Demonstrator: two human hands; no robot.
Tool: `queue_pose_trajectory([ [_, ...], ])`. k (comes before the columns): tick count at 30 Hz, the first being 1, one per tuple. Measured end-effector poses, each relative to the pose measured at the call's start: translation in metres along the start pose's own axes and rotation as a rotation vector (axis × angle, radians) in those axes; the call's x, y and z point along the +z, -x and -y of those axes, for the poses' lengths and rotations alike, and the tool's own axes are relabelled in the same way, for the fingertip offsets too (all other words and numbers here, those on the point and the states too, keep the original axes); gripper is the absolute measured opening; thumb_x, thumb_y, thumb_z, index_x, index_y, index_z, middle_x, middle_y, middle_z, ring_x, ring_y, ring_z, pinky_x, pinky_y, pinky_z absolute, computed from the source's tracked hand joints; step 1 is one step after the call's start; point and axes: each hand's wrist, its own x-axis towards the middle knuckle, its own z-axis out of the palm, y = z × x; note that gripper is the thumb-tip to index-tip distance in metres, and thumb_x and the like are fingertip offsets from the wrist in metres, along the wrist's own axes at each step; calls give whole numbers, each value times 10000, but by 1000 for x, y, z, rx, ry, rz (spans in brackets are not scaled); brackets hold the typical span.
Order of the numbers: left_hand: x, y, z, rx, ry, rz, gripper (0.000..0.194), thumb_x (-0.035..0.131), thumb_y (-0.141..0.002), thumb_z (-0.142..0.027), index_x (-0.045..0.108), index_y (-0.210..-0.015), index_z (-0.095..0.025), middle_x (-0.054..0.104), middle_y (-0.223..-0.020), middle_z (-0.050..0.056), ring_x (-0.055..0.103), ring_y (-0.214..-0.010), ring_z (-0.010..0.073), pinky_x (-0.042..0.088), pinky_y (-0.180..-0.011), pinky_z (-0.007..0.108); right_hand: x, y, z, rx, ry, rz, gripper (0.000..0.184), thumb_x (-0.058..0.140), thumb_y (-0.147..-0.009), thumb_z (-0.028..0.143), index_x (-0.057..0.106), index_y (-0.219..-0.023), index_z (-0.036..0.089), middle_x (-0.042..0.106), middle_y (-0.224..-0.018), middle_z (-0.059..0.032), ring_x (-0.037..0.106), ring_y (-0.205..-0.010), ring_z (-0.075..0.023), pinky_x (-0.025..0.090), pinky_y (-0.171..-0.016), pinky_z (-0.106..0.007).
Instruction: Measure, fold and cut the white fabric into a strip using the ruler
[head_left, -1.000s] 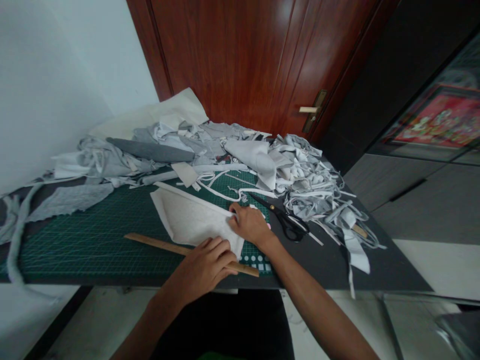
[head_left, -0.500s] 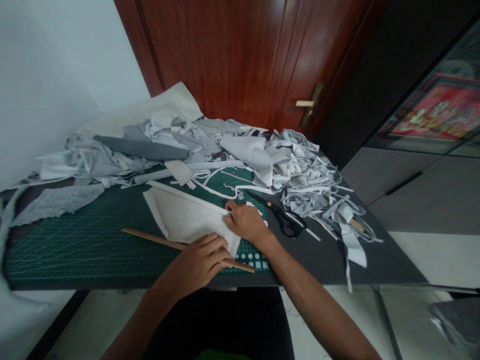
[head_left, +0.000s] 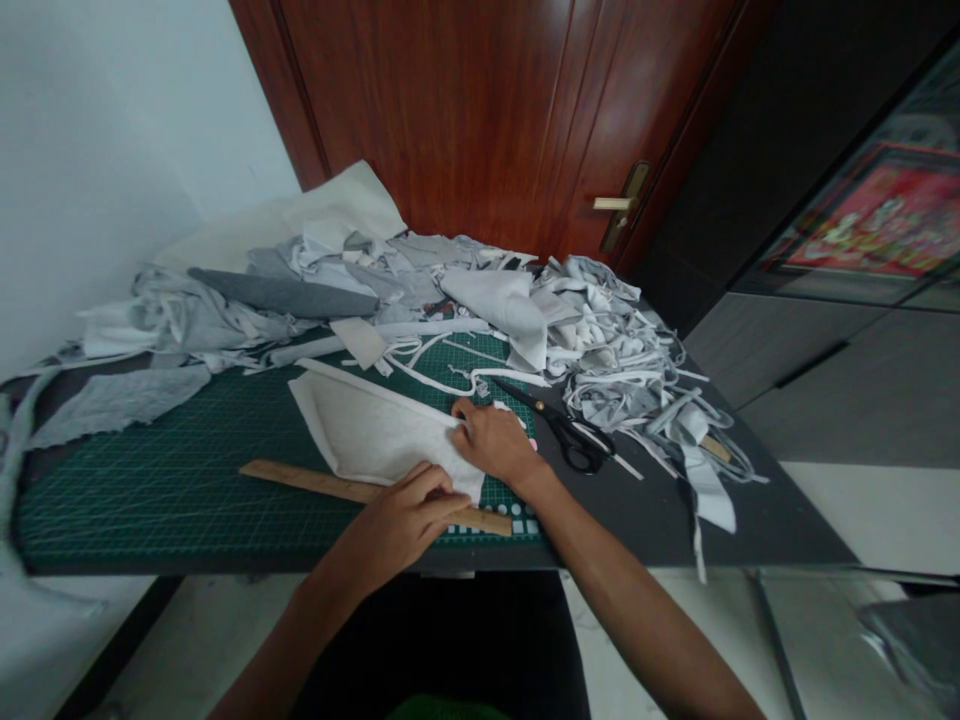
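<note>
Two Hands on the Pale Cloth!

And here it is, at the centre of the frame: the pale cloth [head_left: 375,435], lying on the green cutting mat [head_left: 172,470], its long upper edge folded over. The right hand [head_left: 491,440] is at that fold's right end, thumb and forefinger pinching it! Just below centre, the left hand [head_left: 409,515] bends its fingers over the cloth's lower edge and the wooden strip [head_left: 307,480] (whether it truly pinches either one, I can't tell from where I stand). Right of centre, black-handled scissors [head_left: 559,428] lie near the right hand, blades towards the upper left. Behind, grey and white scraps [head_left: 600,350] sprawl across the frame's middle, before the reddish-brown door [head_left: 450,120] at top centre.
</note>
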Motion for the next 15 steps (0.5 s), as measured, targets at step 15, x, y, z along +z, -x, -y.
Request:
queue_pose_trajectory([
  [15,-3,-15,5,-19,-30,40,243,474,-1050,-151,709,-1025,-209,694,-1008,12,650,-944,144,509,-874,274,0,0,0,4,-4,-11,290,477,-992,277,586,-1250,200,778,-1001,-95,737,-951,-261,480,-813,-318],
])
